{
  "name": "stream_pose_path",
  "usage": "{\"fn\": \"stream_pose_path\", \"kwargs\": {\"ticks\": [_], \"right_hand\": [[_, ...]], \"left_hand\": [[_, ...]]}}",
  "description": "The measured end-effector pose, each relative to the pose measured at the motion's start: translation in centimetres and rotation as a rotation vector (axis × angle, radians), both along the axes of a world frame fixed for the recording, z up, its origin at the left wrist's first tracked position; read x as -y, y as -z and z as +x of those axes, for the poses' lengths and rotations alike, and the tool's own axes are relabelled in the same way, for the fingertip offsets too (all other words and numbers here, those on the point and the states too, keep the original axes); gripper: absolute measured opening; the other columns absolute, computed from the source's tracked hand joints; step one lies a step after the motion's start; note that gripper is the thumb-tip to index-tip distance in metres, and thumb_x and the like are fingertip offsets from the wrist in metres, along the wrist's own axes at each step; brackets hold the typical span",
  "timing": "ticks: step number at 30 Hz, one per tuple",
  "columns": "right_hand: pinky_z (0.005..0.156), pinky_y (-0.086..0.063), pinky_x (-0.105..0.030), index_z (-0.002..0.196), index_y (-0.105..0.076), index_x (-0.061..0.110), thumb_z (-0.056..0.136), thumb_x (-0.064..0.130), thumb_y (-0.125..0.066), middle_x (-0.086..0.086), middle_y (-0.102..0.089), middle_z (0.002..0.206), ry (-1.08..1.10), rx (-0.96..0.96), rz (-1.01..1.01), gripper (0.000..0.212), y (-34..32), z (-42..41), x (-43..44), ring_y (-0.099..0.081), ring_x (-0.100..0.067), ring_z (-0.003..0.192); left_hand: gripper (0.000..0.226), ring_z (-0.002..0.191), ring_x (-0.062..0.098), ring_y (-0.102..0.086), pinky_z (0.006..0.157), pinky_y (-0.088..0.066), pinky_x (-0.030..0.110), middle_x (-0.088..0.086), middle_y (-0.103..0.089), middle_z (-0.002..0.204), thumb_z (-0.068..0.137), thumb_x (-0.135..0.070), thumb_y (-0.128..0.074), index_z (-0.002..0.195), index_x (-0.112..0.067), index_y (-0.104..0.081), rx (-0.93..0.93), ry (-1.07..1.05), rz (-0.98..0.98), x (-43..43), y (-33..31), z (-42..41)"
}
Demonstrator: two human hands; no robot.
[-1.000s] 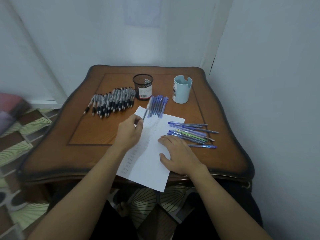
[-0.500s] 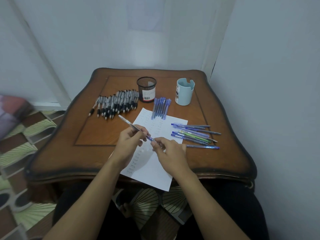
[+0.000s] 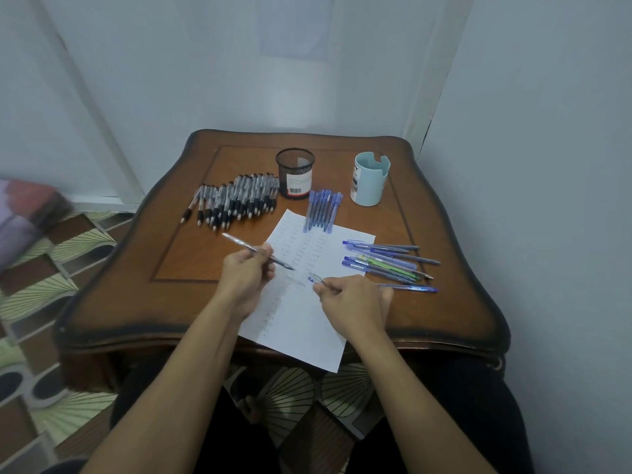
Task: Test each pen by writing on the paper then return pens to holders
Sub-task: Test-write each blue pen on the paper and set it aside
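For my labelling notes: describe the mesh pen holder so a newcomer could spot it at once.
On the wooden table, two holders stand at the far side. The mesh pen holder is the left one, beside the row of black-grip pens. Unlike the pale blue cup, it is black, with a white barcode label.

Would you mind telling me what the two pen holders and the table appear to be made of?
Black holder: looks like wire mesh, probably metal, matte; the weave shows through. Blue holder: smooth, likely plastic or ceramic, with a soft sheen. Table: apparently varnished wood, brown and glossy.
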State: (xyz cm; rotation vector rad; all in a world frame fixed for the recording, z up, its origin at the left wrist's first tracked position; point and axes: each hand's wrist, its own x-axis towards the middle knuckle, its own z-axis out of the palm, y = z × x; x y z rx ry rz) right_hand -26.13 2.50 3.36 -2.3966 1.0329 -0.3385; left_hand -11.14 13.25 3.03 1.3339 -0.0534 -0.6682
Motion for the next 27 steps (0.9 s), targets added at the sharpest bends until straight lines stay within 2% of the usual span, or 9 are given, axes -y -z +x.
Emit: {"fn": "stream_pose_path", "kwargs": {"ticks": [3,7,10,13,16,18,22,25,27], "right_hand": [[0.085,-0.022,-0.034,0.113,-0.074,0.035,0.099,0.052,-0.051,0.012,-0.07,0.095,0.05,-0.064,-0.031,0.031,0.5,-1.1,1.1,-0.048,-0.008,0.088],[0.089,-0.027,-0.036,0.105,-0.075,0.034,0.099,0.054,-0.049,0.013,-0.066,0.087,0.056,-0.152,-0.156,0.034,1.3,-1.7,2.0,-0.051,-0.009,0.093],[0.089,-0.027,-0.036,0.104,-0.073,0.032,0.096,0.059,-0.05,0.015,-0.066,0.099,0.065,-0.175,-0.205,0.036,1.9,-1.7,2.3,-0.05,-0.01,0.102],[0.093,-0.029,-0.036,0.118,-0.069,0.033,0.097,0.057,-0.05,0.015,-0.063,0.116,0.037,-0.172,-0.199,0.037,2.4,-1.8,2.6,-0.047,-0.01,0.112],[0.097,-0.029,-0.036,0.135,-0.059,0.034,0.1,0.05,-0.049,0.011,-0.061,0.126,-0.017,-0.168,-0.199,0.04,2.8,-1.6,2.7,-0.047,-0.012,0.12],[0.1,-0.029,-0.036,0.137,-0.057,0.033,0.1,0.048,-0.051,0.01,-0.061,0.13,-0.002,-0.118,-0.182,0.04,3.0,-1.2,2.6,-0.047,-0.012,0.123],[0.099,-0.029,-0.036,0.128,-0.06,0.034,0.099,0.05,-0.05,0.009,-0.058,0.132,0.029,-0.092,-0.219,0.035,3.5,-0.4,2.8,-0.045,-0.013,0.123],[0.103,-0.03,-0.037,0.135,-0.055,0.033,0.099,0.052,-0.048,0.006,-0.053,0.139,0.037,-0.126,-0.247,0.041,3.7,-0.1,3.2,-0.042,-0.015,0.128],[0.106,-0.032,-0.038,0.139,-0.052,0.03,0.099,0.051,-0.05,0.004,-0.05,0.142,0.009,-0.085,-0.258,0.045,3.8,0.1,3.0,-0.041,-0.017,0.131]], "left_hand": [[0.017,0.073,0.013,-0.053,0.071,-0.052,0.027,0.008,-0.056,0.087,0.1,-0.014,-0.058,0.101,0.002,-0.063,0.066,-0.09,0.089,-1.1,-0.1,2.3],[0.02,0.075,0.017,-0.057,0.077,-0.055,0.031,0.008,-0.06,0.084,0.099,-0.019,-0.06,0.104,0.0,-0.064,0.171,-0.085,0.205,-1.0,0.8,2.8],[0.02,0.072,0.019,-0.066,0.08,-0.06,0.036,0.009,-0.068,0.076,0.095,-0.024,-0.068,0.093,-0.005,-0.064,0.285,-0.085,0.277,-1.0,1.5,2.2],[0.016,0.072,0.02,-0.072,0.078,-0.061,0.035,0.009,-0.072,0.074,0.093,-0.014,-0.071,0.082,-0.006,-0.062,0.386,-0.04,0.225,-0.7,1.9,1.3],[0.007,0.082,0.021,-0.075,0.082,-0.06,0.035,0.008,-0.075,0.085,0.095,-0.009,-0.065,0.09,-0.008,-0.062,0.432,0.023,0.165,0.3,2.1,0.5],[0.003,0.086,0.02,-0.075,0.085,-0.059,0.039,0.007,-0.075,0.09,0.093,-0.011,-0.068,0.092,-0.009,-0.067,0.5,0.084,0.178,1.1,2.4,0.1],[0.015,0.073,0.02,-0.073,0.069,-0.061,0.033,0.005,-0.073,0.08,0.083,-0.015,-0.081,0.082,-0.009,-0.067,0.638,0.125,0.259,2.1,2.6,-0.6],[0.015,0.055,0.019,-0.067,0.051,-0.055,0.03,0.015,-0.069,0.068,0.085,-0.001,-0.073,0.076,0.002,-0.06,0.68,0.115,0.255,2.5,2.9,-0.9],[0.02,0.045,0.016,-0.057,0.047,-0.047,0.028,0.024,-0.057,0.058,0.081,0.01,-0.063,0.068,0.008,-0.049,0.702,0.078,0.284,2.5,3.3,-0.7]]}}
